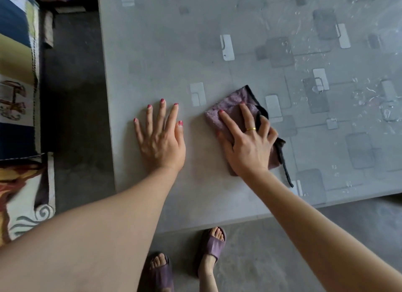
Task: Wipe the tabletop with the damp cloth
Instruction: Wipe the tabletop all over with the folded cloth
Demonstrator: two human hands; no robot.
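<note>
A grey tabletop (165,52) with a pattern of light and dark squares fills most of the view. A folded purple cloth (230,102) with a dark trim lies on it near the front edge. My right hand (248,143) presses down on the cloth, fingers spread over it and gripping its right side. My left hand (159,137) rests flat on the bare table to the left of the cloth, fingers apart, holding nothing. Water drops and streaks (369,96) glisten on the right part of the table.
The table's left edge (106,96) borders a dark floor strip. Colourful cushions or fabric (17,74) lie at the far left. My feet in purple slippers (211,246) stand on the grey floor just below the table's front edge.
</note>
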